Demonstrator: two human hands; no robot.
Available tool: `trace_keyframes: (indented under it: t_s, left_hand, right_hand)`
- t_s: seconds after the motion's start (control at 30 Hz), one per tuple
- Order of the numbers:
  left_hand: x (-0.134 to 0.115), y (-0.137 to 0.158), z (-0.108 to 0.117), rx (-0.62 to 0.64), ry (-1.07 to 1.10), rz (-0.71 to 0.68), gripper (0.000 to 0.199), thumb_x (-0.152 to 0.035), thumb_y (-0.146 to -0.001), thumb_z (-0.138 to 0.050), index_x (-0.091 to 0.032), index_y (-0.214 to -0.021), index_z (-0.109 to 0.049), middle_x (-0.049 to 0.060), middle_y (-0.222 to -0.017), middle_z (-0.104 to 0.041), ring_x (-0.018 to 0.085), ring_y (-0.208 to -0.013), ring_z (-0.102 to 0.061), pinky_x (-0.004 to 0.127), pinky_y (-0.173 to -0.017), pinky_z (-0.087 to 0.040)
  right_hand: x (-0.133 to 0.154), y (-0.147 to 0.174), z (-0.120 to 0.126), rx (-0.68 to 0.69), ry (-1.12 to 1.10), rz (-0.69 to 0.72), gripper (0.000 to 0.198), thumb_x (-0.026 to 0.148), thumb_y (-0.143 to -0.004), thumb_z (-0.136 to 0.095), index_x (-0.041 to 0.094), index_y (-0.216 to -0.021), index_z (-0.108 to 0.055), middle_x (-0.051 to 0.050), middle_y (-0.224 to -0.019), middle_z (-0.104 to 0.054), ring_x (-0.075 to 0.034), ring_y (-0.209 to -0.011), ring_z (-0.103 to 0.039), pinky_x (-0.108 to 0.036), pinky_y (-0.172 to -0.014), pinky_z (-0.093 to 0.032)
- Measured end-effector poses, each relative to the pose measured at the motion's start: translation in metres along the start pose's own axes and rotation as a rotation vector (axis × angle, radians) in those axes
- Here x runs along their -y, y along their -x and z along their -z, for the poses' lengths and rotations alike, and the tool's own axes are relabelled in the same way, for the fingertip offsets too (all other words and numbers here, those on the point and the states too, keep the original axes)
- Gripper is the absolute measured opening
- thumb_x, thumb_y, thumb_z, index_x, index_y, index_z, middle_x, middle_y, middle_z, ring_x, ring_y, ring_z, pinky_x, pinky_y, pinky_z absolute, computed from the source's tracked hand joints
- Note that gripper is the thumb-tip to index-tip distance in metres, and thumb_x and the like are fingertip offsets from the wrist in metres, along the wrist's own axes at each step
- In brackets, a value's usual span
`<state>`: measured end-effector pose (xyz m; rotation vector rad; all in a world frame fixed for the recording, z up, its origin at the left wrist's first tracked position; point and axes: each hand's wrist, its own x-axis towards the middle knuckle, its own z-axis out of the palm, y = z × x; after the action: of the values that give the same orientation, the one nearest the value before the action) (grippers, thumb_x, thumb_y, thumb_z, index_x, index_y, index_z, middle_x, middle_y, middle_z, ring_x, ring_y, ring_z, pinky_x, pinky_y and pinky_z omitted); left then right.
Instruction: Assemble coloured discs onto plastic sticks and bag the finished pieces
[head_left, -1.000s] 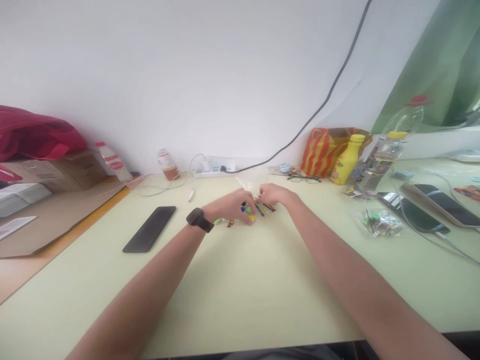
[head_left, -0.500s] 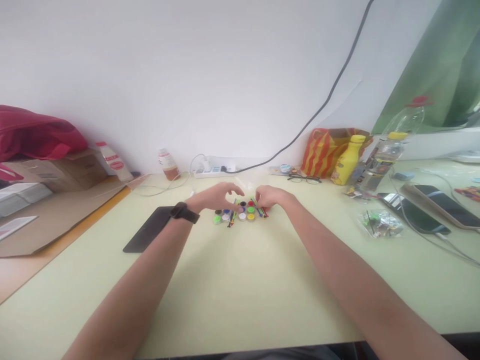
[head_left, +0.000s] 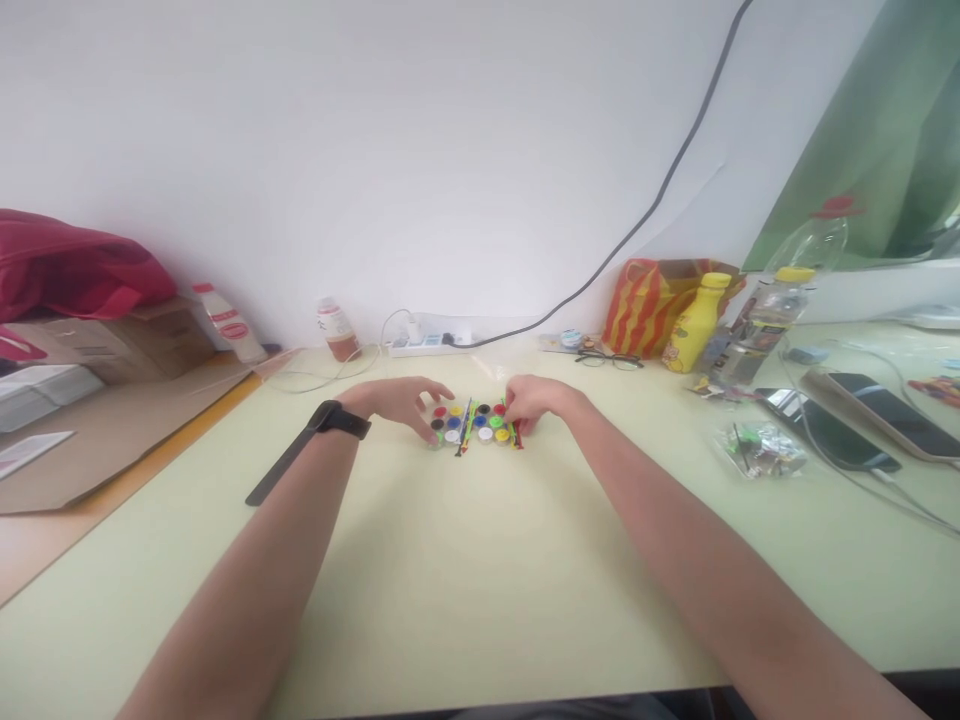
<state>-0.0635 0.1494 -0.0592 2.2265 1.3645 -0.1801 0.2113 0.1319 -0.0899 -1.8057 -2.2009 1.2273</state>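
Note:
Several small round discs (head_left: 452, 423), in red, yellow, black, blue, white and green, sit in two clusters on the pale table. Between the clusters lies a bundle of thin coloured sticks (head_left: 466, 428). At the left cluster's edge my left hand (head_left: 405, 403) is open, fingers spread, its thumb by the green disc at the lower left. My right hand (head_left: 531, 398) has its fingers closed on a second bundle of thin coloured sticks (head_left: 516, 433) along the right cluster's right side. The fingertips there are partly hidden.
Beyond the hands are a power strip (head_left: 427, 346) and eyeglasses (head_left: 609, 359). A black tablet-like slab (head_left: 279, 470) lies under the left forearm. To the right are a yellow bottle (head_left: 697, 325), a plastic packet (head_left: 761, 447) and phones (head_left: 829, 428); at left, a cardboard box (head_left: 142, 345).
My left hand has moved left, from over the middle to the left cluster's edge, uncovering discs. My right hand's stick bundle has shifted left, closer against the right cluster.

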Motion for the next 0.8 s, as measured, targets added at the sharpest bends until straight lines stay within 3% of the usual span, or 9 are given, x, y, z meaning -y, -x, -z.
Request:
trace_keyframes:
  t_s: [0.17, 0.37, 0.5, 0.8]
  left_hand:
    - [-0.004, 0.001, 0.0, -0.006, 0.052, 0.006, 0.095, -0.056, -0.048, -0.092, -0.036, -0.137, -0.065, 0.004, -0.136, -0.07, 0.031, -0.11, -0.071, 0.033, -0.087, -0.055]
    - [-0.013, 0.003, -0.002, 0.007, 0.105, 0.008, 0.096, -0.053, -0.05, -0.093, -0.034, -0.139, -0.064, 0.005, -0.127, -0.074, 0.03, -0.111, -0.071, 0.033, -0.089, -0.055]
    - [-0.02, 0.004, -0.002, -0.009, 0.106, 0.001, 0.093, -0.056, -0.052, -0.092, -0.033, -0.138, -0.065, 0.006, -0.133, -0.072, 0.031, -0.11, -0.071, 0.033, -0.087, -0.056]
    - [0.001, -0.007, 0.0, -0.089, 0.046, 0.041, 0.081, -0.076, -0.076, -0.068, -0.029, -0.142, -0.062, 0.01, -0.139, -0.068, 0.028, -0.103, -0.073, 0.032, -0.087, -0.054]
  right_hand:
    - [0.003, 0.001, -0.003, 0.018, -0.009, 0.017, 0.02, 0.021, -0.081, -0.084, 0.011, -0.081, -0.066, -0.01, -0.073, -0.077, -0.02, -0.067, -0.077, -0.024, -0.063, -0.061]
    - [0.006, 0.005, -0.003, 0.031, -0.048, 0.027, 0.016, 0.024, -0.09, -0.075, 0.011, -0.091, -0.066, -0.01, -0.079, -0.078, -0.02, -0.07, -0.078, -0.026, -0.069, -0.063]
    - [0.008, 0.008, -0.005, 0.046, -0.083, 0.028, 0.016, 0.022, -0.091, -0.074, 0.012, -0.099, -0.064, -0.01, -0.08, -0.078, -0.021, -0.072, -0.079, -0.028, -0.071, -0.063]
    - [0.004, 0.014, 0.006, -0.12, -0.033, 0.054, 0.022, 0.027, -0.09, -0.075, 0.016, -0.104, -0.061, -0.009, -0.089, -0.076, -0.018, -0.061, -0.072, -0.029, -0.063, -0.058]
